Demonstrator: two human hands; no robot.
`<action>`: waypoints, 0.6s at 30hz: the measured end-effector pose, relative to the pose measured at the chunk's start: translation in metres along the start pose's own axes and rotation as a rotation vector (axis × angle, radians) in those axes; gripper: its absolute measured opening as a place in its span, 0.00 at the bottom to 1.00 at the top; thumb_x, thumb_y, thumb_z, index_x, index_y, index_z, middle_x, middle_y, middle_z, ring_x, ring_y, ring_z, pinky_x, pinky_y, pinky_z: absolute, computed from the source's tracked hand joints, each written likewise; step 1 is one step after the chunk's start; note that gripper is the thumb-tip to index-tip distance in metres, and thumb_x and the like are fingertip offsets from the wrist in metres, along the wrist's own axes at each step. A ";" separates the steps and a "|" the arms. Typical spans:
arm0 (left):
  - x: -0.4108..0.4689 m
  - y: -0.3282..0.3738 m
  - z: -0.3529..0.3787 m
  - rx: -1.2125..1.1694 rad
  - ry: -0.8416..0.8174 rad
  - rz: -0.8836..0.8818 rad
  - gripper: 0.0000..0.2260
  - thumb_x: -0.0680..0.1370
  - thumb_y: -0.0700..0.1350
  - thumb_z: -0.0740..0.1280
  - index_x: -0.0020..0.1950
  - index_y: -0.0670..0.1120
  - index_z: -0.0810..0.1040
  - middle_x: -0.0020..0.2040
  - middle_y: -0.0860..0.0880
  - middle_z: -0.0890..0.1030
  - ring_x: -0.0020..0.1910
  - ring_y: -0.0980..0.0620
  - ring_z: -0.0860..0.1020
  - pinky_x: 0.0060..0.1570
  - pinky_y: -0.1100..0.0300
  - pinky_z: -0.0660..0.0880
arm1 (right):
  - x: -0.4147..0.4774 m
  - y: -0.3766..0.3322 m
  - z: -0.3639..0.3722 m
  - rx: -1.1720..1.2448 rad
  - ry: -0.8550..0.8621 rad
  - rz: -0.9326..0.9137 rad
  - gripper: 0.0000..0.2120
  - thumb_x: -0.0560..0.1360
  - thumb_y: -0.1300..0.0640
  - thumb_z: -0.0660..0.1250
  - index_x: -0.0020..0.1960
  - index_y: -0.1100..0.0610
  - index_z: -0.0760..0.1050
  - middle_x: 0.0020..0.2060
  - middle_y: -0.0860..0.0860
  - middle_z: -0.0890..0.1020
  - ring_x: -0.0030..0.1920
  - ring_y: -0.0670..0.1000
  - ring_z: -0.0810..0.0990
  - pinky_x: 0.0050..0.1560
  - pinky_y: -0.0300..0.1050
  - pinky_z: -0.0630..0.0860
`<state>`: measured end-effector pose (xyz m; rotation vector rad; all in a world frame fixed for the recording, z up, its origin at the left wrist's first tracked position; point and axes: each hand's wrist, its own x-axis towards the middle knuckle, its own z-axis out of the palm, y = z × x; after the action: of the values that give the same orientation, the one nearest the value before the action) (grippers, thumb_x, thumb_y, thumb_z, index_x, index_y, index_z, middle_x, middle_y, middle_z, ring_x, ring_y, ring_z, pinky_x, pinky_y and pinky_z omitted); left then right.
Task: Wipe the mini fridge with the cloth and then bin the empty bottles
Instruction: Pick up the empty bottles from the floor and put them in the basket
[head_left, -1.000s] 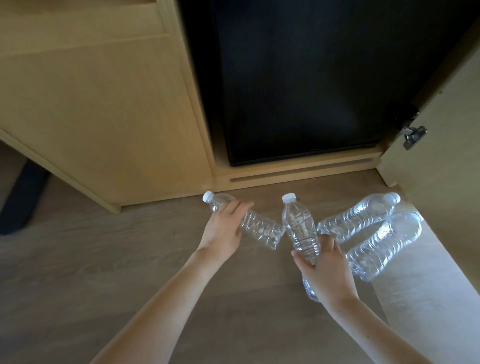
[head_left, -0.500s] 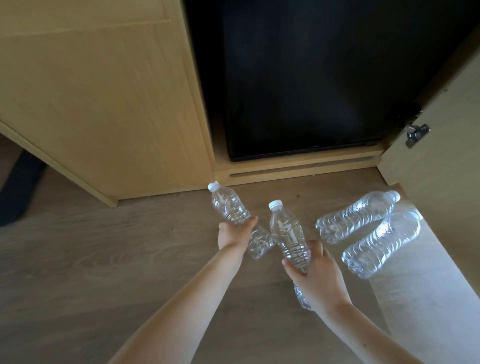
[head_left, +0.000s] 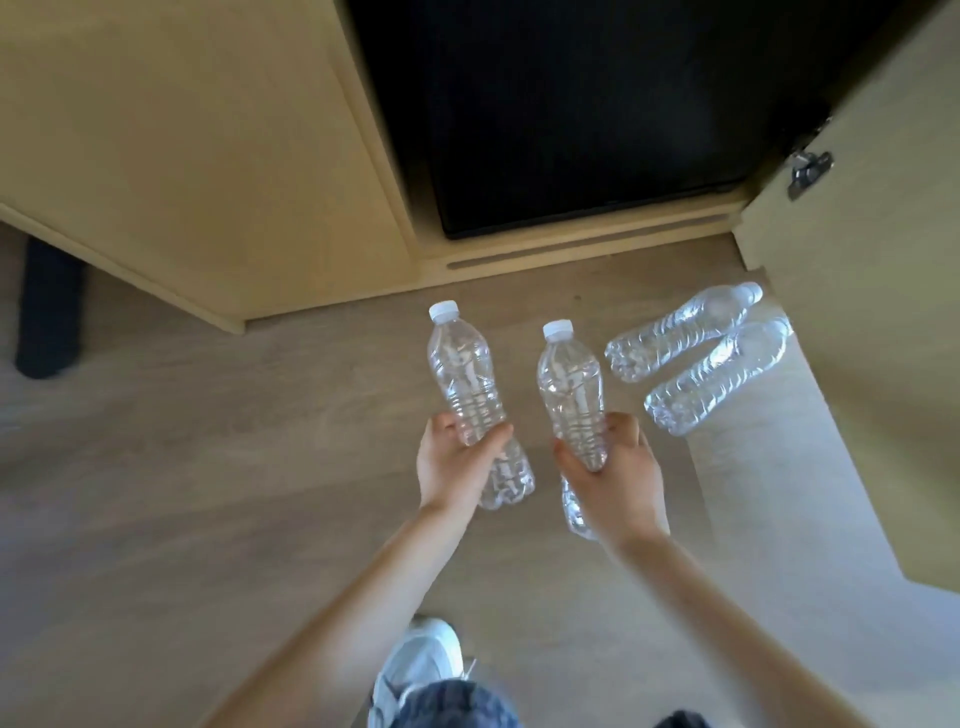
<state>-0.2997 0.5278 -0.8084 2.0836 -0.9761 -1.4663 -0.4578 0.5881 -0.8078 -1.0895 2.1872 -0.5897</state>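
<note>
My left hand (head_left: 453, 462) grips a clear empty bottle (head_left: 462, 369) with a white cap, held up off the floor, cap pointing away from me. My right hand (head_left: 613, 478) grips a second clear empty bottle (head_left: 570, 387) the same way, just to the right of the first. Two more empty bottles lie on their sides on the floor at the right, one (head_left: 680, 332) behind the other (head_left: 719, 376). The black mini fridge (head_left: 582, 114) stands shut inside the wooden cabinet, beyond the bottles. No cloth and no bin are in view.
A light wooden cabinet panel (head_left: 197, 156) fills the upper left. The open cabinet door (head_left: 883, 338) with its metal hinge (head_left: 808, 171) stands at the right, close to the lying bottles. A dark furniture leg (head_left: 49, 306) is at far left. My white shoe (head_left: 421, 665) is below.
My left hand took the lying bottle off the floor and raised it. Both hands with their bottles have come back toward me, and the view has tipped downward, showing my shoe.
</note>
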 end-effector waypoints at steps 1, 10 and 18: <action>-0.020 0.007 -0.012 0.011 0.000 0.003 0.18 0.67 0.51 0.80 0.49 0.47 0.76 0.43 0.51 0.84 0.42 0.51 0.83 0.49 0.51 0.80 | -0.010 -0.011 -0.012 0.019 -0.005 0.011 0.23 0.72 0.47 0.74 0.59 0.59 0.71 0.51 0.53 0.79 0.54 0.59 0.78 0.45 0.43 0.66; -0.242 0.175 -0.131 -0.017 -0.063 0.025 0.18 0.68 0.48 0.80 0.50 0.56 0.74 0.44 0.57 0.79 0.45 0.57 0.80 0.48 0.63 0.75 | -0.125 -0.166 -0.210 0.290 0.055 0.089 0.23 0.72 0.46 0.75 0.61 0.49 0.70 0.54 0.48 0.79 0.55 0.52 0.78 0.52 0.46 0.73; -0.482 0.348 -0.228 -0.053 -0.168 0.166 0.24 0.69 0.49 0.79 0.61 0.55 0.73 0.57 0.54 0.79 0.41 0.70 0.80 0.35 0.76 0.72 | -0.266 -0.319 -0.450 0.414 0.108 0.120 0.30 0.68 0.40 0.77 0.65 0.49 0.71 0.55 0.43 0.79 0.56 0.47 0.77 0.56 0.43 0.74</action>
<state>-0.2917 0.6366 -0.1804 1.8177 -1.1314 -1.5817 -0.4719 0.6791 -0.2020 -0.7176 2.0738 -1.0111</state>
